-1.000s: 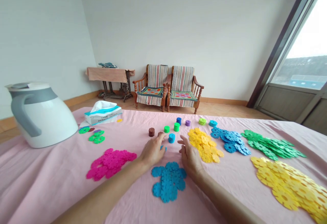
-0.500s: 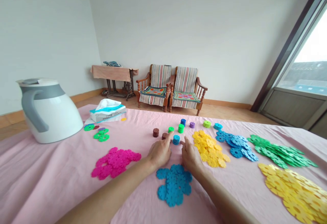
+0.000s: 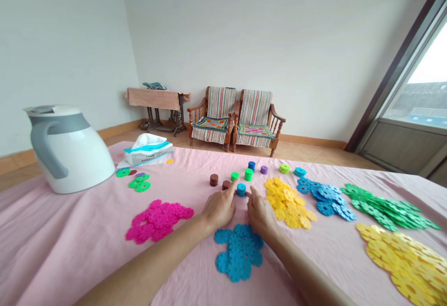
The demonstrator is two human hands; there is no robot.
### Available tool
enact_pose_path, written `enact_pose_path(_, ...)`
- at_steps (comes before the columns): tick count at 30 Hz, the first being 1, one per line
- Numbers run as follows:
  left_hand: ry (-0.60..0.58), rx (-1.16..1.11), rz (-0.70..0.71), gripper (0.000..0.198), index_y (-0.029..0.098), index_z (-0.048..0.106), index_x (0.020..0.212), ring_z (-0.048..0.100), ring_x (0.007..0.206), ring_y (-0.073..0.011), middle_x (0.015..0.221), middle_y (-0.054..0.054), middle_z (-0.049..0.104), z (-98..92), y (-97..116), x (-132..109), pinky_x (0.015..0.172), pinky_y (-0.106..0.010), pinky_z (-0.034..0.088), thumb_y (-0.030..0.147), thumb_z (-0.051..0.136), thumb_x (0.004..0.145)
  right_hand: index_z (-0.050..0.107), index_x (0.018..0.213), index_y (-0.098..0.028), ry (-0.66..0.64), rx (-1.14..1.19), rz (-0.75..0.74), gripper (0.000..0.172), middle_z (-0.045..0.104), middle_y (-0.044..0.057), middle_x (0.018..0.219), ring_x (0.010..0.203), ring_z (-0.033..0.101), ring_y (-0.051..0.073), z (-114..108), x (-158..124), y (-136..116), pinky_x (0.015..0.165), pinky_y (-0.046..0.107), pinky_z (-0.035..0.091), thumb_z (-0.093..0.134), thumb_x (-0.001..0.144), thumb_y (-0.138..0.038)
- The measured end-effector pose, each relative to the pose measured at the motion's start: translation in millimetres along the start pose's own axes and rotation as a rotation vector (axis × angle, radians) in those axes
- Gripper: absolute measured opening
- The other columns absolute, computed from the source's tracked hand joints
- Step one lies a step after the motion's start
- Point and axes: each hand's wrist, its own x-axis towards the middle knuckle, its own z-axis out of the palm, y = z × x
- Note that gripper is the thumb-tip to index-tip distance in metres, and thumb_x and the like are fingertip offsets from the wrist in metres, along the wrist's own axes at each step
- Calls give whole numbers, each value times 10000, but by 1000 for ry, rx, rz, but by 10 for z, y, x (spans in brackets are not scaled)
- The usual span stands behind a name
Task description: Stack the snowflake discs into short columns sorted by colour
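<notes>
The small blue stack (image 3: pixel 241 189) of round toy discs stands upright on the pink tablecloth (image 3: pixel 70 245), right in the gap between the person's two hands, in front of a loose row of other little stacks.

At the far left sits a white kettle (image 3: pixel 70 150) with a grey handle. Just beyond it to the right lies a tissue box (image 3: pixel 148 150), with a few green flower pieces (image 3: pixel 139 185) scattered on the cloth nearby. Next comes a flat pink pile (image 3: pixel 157 220) of the same pieces.

Toward the middle, two brown stacks (image 3: pixel 214 180) stand just left of the blue one. The left hand (image 3: pixel 219 208) lies palm down, fingers stretched forward, its tips at the left side of the blue stack. The right hand (image 3: pixel 260 213) mirrors it, its forefinger at the stack's right side. Neither hand is curled around anything. Whether the tips actually press on the stack, I cannot tell.

Just below both wrists lies a flat blue pile (image 3: pixel 239 250). Behind the blue stack stand two green stacks (image 3: pixel 248 174).

Further right come a yellow pile (image 3: pixel 288 202), a blue spread (image 3: pixel 326 197), a green spread (image 3: pixel 387 206) and, nearest the right edge, a large yellow heap (image 3: pixel 408 259).
</notes>
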Motion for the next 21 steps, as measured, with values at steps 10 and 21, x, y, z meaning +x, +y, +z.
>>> enact_pose_path(10, 88, -77, 37, 380, 205, 529, 1109, 596, 958, -208, 1031, -58, 635, -40, -7, -57, 843, -308, 451, 72, 452, 762, 514, 1203, -165, 43, 75, 34, 450, 632, 88, 1077, 936, 607, 182, -98, -24, 10, 768, 266, 440, 339, 795, -91)
enact_pose_path(21, 192, -111, 44, 233, 171, 584, 817, 592, 802, -165, 833, -39, 626, -63, -39, -78, 729, -252, 443, 14, 440, 722, 654, 987, -252, -115, -89, -77, 367, 577, 35, 991, 846, 593, 144, -197, -88, -31, 578, 214, 339, 354, 821, -122)
